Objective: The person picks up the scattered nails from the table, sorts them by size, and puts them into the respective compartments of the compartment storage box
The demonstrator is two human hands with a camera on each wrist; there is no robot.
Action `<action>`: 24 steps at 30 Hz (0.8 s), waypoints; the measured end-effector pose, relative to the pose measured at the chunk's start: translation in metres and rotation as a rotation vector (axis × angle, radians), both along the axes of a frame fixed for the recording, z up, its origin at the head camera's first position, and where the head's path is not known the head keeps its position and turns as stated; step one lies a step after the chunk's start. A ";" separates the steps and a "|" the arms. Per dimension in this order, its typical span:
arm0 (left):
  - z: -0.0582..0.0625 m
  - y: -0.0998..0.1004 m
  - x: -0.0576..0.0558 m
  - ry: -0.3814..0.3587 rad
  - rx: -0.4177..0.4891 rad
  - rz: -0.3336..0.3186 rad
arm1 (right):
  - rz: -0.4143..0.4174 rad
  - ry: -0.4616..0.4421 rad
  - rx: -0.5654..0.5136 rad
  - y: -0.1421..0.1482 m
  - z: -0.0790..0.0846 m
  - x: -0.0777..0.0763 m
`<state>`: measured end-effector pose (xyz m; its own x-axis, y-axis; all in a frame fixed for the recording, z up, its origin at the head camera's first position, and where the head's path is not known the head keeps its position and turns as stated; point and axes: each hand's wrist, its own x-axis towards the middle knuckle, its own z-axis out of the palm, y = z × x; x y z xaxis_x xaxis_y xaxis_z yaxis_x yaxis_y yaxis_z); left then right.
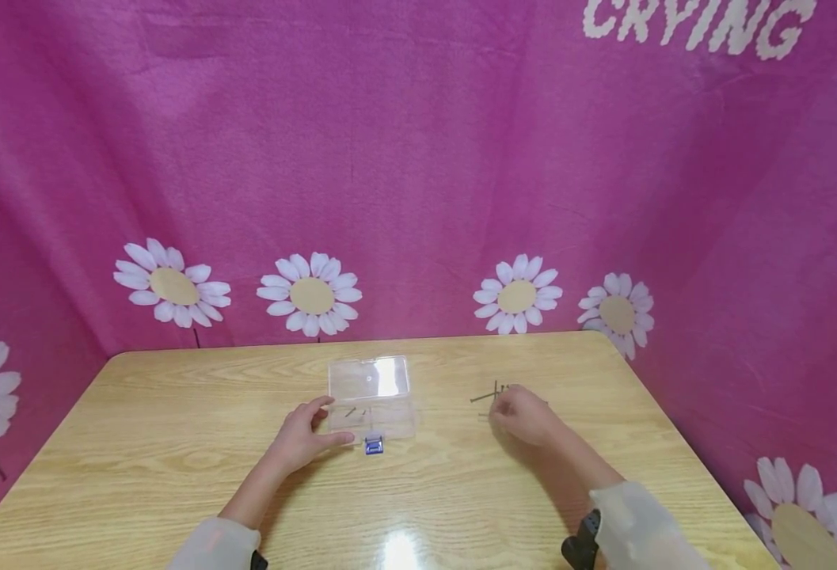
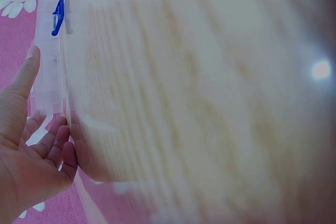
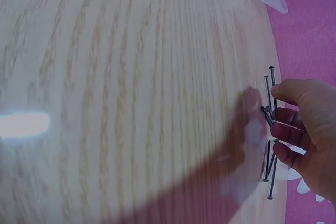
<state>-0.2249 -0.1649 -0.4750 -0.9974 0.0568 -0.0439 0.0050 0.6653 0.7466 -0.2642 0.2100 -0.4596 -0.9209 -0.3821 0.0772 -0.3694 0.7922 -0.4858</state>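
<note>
A clear plastic box [image 1: 393,418] lies on the table with its lid [image 1: 354,380] swung back. A few small nails [image 1: 350,412] show in its left part, and a blue latch [image 1: 374,445] sits at its front. My left hand [image 1: 300,437] grips the box's left end, thumb along the front wall and fingers at the side. To the right, my right hand [image 1: 525,416] is down among several loose dark nails [image 3: 271,166]. Its thumb and curled fingertips are on a nail [image 3: 272,77], partly hidden by the fingers.
The wooden table [image 1: 418,507] ends at a pink cloth [image 1: 418,174] printed with white daisies, which hangs along the back and sides. A bright light reflection shows near the table's front.
</note>
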 end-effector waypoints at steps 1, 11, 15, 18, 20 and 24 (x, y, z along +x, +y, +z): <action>0.000 0.000 0.000 0.001 -0.002 0.000 | -0.003 -0.004 0.000 -0.001 0.000 0.000; -0.001 0.000 0.000 0.002 -0.004 0.001 | -0.034 -0.035 -0.006 -0.010 0.006 -0.003; -0.001 0.000 0.000 0.001 -0.005 0.000 | -0.001 -0.001 0.004 -0.014 0.008 -0.005; -0.002 0.000 -0.001 0.002 -0.005 0.001 | 0.020 0.022 0.002 -0.018 0.009 -0.006; -0.002 -0.001 -0.001 0.002 -0.003 -0.001 | 0.020 0.021 -0.006 -0.020 0.011 -0.006; -0.002 -0.001 -0.001 -0.001 0.002 -0.002 | 0.008 0.000 -0.012 -0.026 0.013 -0.005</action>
<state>-0.2260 -0.1655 -0.4770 -0.9972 0.0592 -0.0448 0.0059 0.6639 0.7478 -0.2692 0.1839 -0.4468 -0.9178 -0.3886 0.0815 -0.3756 0.7833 -0.4952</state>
